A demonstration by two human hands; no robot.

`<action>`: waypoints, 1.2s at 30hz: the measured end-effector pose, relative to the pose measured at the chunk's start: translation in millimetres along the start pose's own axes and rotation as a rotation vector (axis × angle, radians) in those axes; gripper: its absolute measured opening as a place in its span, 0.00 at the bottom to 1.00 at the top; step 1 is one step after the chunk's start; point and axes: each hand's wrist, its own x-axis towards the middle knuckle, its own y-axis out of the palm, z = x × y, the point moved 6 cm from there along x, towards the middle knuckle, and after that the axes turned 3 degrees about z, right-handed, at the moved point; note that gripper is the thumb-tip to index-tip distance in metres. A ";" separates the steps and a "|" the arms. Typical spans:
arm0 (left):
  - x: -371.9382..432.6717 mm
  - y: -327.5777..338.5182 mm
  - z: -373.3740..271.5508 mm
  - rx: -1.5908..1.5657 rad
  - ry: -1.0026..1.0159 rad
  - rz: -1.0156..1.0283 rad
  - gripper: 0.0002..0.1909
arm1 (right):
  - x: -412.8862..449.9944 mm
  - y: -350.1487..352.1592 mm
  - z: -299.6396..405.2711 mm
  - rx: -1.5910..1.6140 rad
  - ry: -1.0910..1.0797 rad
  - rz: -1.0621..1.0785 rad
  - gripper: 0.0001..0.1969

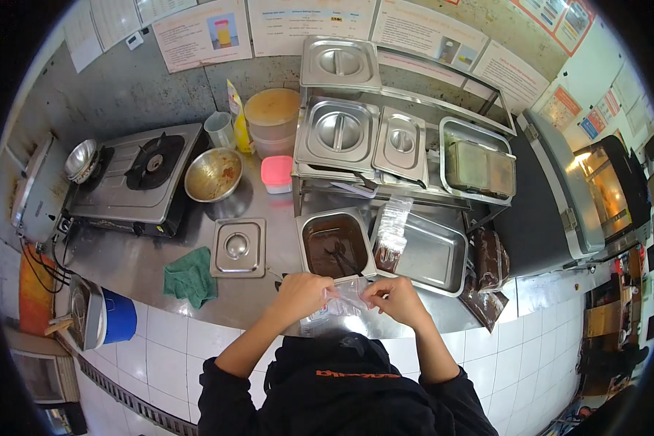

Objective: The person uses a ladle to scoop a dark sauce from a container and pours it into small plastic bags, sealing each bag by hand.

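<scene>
Between my two hands is a small clear plastic bag [350,291]. My left hand [304,294] pinches its left side, and my right hand [397,300] grips the right side with thumb and fingers. More clear plastic [319,321] lies below the bag at the counter's front edge. Just beyond my hands stands a square steel pan [366,256] of dark brown sauce [319,253], with a dark-handled utensil [342,259] in it. To the right, a shallow steel tray [436,248] carries a row of small clear packets [393,229], some with brown filling at the near end.
A steel lid [237,248] and green cloth [192,277] lie on the left, before a gas stove [136,174] and a stained steel bowl [213,175]. Large brown-filled bags [490,261] rest at right. A steel rack [300,201] with lidded pans [338,133] rises behind.
</scene>
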 end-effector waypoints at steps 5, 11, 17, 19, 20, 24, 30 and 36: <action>-0.7 -2.7 -35.7 -0.061 0.137 -0.312 0.25 | 2.6 9.1 20.4 -0.173 -0.060 -0.079 0.14; -16.9 -17.7 -11.2 -0.154 0.166 -0.517 0.25 | -1.8 -17.8 -2.2 -0.214 -0.280 -0.489 0.14; -38.1 -43.3 37.2 -0.399 -0.009 -0.742 0.26 | 17.3 28.2 -72.7 0.203 -0.083 -0.220 0.19; -41.6 -50.9 39.8 -0.377 0.029 -0.846 0.27 | 31.7 31.3 -89.2 0.240 -0.154 -0.311 0.13; -42.5 -53.4 40.5 -0.392 0.069 -0.876 0.29 | 38.1 23.1 -98.8 0.431 -0.107 -0.484 0.09; -41.1 -39.1 56.2 -0.572 0.080 -0.847 0.31 | 66.2 16.6 -95.2 0.706 -0.024 -0.606 0.05; -37.8 -27.2 62.3 -0.658 -0.049 -0.781 0.30 | 101.5 22.2 -62.1 0.721 -0.141 -0.566 0.14; -39.0 -32.9 59.6 -0.627 -0.051 -0.787 0.30 | 115.8 10.5 -79.8 0.753 0.005 -0.817 0.10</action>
